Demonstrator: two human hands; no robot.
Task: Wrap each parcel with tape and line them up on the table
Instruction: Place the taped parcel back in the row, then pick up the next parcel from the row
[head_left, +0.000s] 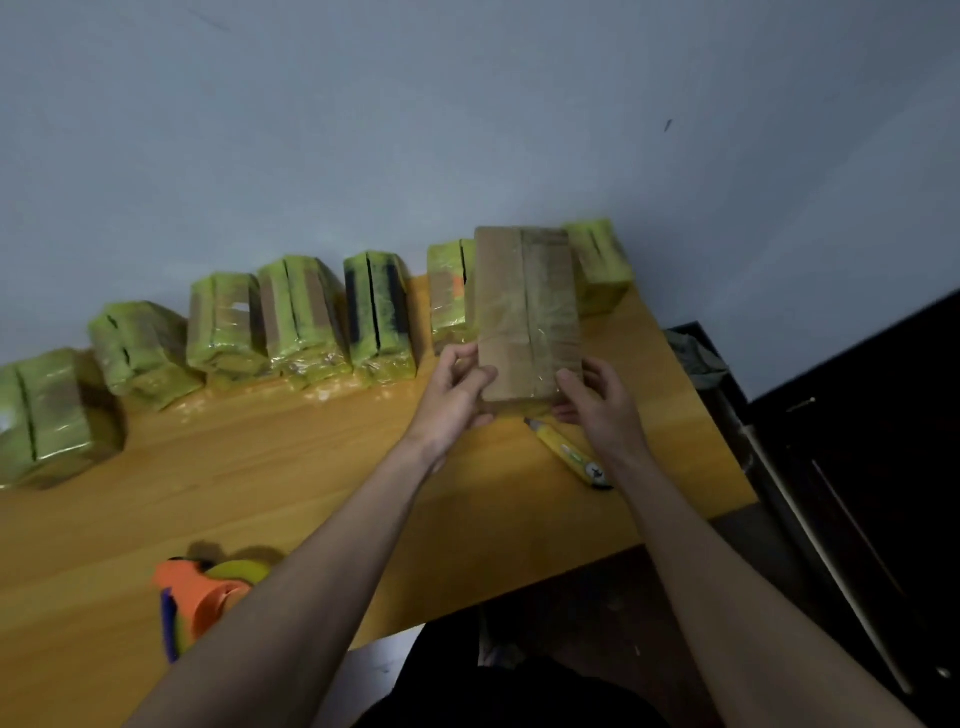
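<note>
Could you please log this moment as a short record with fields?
held parcel: brown parcel, upright, gripped at its lower corners
left hand: grips its lower left corner
right hand: grips its lower right corner
lined up: seven yellow-green parcels along the wall
table: yellow utility knife; orange tape dispenser at the near edge

A plain pale grey-blue wall (467, 130) rises behind a wooden, orange-toned counter (260, 467), which butts against it. Right of the counter stands dark furniture (872, 441). The floor (597, 613) below is dark; light is dim.
</note>
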